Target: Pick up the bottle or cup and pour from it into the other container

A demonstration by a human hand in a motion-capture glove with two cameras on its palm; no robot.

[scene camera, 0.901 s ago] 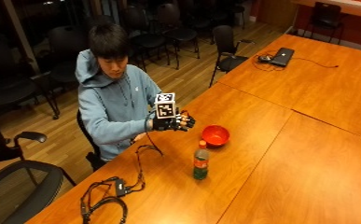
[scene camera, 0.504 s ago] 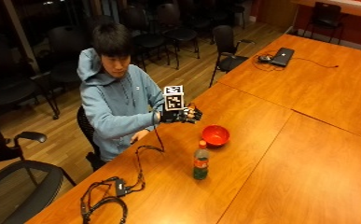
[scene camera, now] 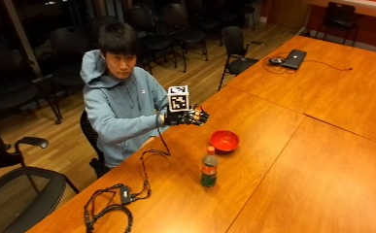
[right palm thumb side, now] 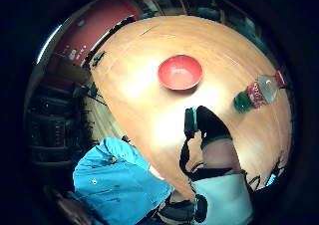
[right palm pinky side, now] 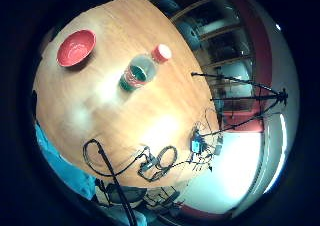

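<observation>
1. Bottle [scene camera: 209,167] with red cap and red label stands upright on the tabletop [scene camera: 316,170], at 7 o'clock of the bowl and just beside it; nothing touches it.
2. Tabletop: long, wood, with a seam between panels; a laptop [scene camera: 295,58] sits at the far end, well apart from the task's things.
3. Person in a blue hoodie [scene camera: 119,114] sits at the tabletop's edge.
4. Red bowl [scene camera: 225,141] sits upright on the tabletop, interior looks empty in the thumb side palm view [right palm thumb side: 180,72].
5. Right hand [scene camera: 191,116] is raised above the tabletop, at 10 o'clock of the bowl, apart from both; fingers spread apart, holding nothing.
6. Black cable coil [scene camera: 113,206] lies on the near tabletop edge, at 8 o'clock of the bottle.
</observation>
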